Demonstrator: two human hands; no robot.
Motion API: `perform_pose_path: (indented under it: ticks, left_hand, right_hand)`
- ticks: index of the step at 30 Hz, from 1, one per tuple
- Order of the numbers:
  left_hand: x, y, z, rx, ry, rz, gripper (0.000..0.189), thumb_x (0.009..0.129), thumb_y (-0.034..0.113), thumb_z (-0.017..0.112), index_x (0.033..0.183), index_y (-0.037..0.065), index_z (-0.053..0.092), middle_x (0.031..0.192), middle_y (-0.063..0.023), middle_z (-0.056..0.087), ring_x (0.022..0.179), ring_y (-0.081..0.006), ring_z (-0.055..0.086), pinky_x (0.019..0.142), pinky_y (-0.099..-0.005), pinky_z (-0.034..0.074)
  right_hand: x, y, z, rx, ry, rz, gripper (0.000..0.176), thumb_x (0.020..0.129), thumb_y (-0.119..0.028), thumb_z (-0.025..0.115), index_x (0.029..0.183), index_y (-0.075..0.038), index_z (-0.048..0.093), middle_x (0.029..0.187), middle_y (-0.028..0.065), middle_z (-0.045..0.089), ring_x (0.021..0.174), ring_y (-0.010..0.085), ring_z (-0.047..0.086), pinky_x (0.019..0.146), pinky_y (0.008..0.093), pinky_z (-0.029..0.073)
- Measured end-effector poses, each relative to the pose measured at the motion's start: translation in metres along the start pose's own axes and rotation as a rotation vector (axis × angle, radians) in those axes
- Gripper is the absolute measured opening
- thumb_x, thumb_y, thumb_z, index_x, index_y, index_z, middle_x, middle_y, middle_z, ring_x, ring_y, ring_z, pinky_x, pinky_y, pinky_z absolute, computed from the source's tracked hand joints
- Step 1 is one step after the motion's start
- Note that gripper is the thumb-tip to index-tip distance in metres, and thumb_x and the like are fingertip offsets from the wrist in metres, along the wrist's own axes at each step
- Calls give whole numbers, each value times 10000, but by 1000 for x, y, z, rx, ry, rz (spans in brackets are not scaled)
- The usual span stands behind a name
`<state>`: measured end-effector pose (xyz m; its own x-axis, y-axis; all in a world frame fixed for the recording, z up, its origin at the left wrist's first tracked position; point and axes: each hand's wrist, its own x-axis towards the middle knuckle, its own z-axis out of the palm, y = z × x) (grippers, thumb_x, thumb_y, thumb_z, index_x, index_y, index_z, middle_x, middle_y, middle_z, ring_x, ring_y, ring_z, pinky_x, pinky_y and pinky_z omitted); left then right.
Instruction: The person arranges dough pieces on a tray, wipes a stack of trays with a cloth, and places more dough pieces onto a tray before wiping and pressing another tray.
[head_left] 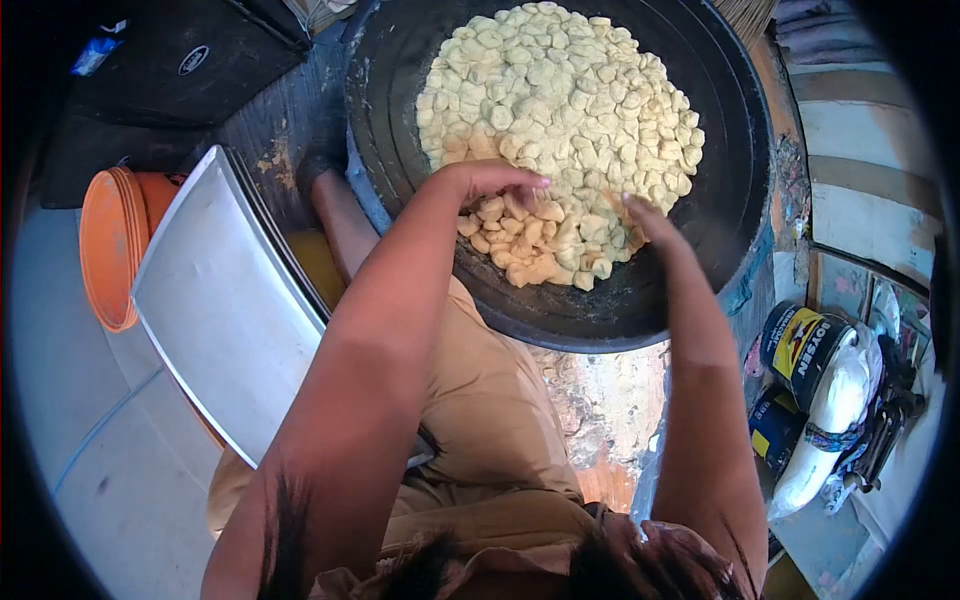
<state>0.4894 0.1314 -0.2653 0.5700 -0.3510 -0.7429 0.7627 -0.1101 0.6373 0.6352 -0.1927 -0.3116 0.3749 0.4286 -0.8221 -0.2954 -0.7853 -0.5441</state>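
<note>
A wide black basin (400,130) holds a heap of small, pale yellow lumps (560,95) that look like dough pieces dusted with flour. Over the near left side of the heap is my left hand (500,182), its fingers bent down among the lumps and its thumb apart. My right hand (645,220) is at the near right side of the heap, thumb and fingers apart, slightly smeared by motion. Between and below both hands lie more orange-tinted lumps (515,235). Some fingertips are hidden among the pieces. Neither hand visibly grips a piece.
Left of my legs leans a stack of metal trays (225,310), beside orange tubs (112,250). A black box-like case (190,70) stands at the upper left. Paint cans (805,350) and a tied white plastic bag (835,410) are at the right.
</note>
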Motion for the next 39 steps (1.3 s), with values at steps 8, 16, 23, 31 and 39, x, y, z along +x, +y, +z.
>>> perform_pose_path:
  ticks: [8,16,23,31,39]
  left_hand:
    - [41,-31,1,-13,348,-91,682,855,581,618,1263,36,592,1258,-123,597,1061,-234,575,940,-349,444]
    - [43,-35,0,-22,402,78,805,847,630,590,1412,69,468,1232,-96,596,1083,-214,544,935,-336,419]
    - [4,-3,4,110,-116,-103,1003,748,783,557,1471,110,382,1466,-171,427,1286,-320,476,1053,-434,388]
    - [26,-22,11,306,-46,-69,1345,565,847,644,1501,-19,215,1539,-240,254,1408,-351,302,1123,-447,302]
    - [3,-11,38,666,81,-130,1436,487,489,913,1551,141,13,1565,-247,162,1403,-365,312,1101,-411,343]
  right_hand:
    - [-72,-111,153,-409,241,-52,735,853,-474,665,1380,-30,410,1314,225,485,1236,391,468,1013,501,425]
    - [70,-7,102,88,364,59,919,834,-683,538,1451,-28,351,1438,300,345,1323,387,404,1042,431,400]
    - [-70,-88,88,-40,-179,89,1000,798,-756,533,1493,-77,297,1528,283,203,1393,381,300,1060,502,377]
    - [-20,-62,121,-263,133,64,1110,734,-762,574,1536,-102,181,1540,278,136,1428,413,220,1146,487,255]
    - [-45,-66,121,-601,-64,-52,1393,543,-608,843,1520,5,62,1502,305,173,1400,409,258,1128,406,298]
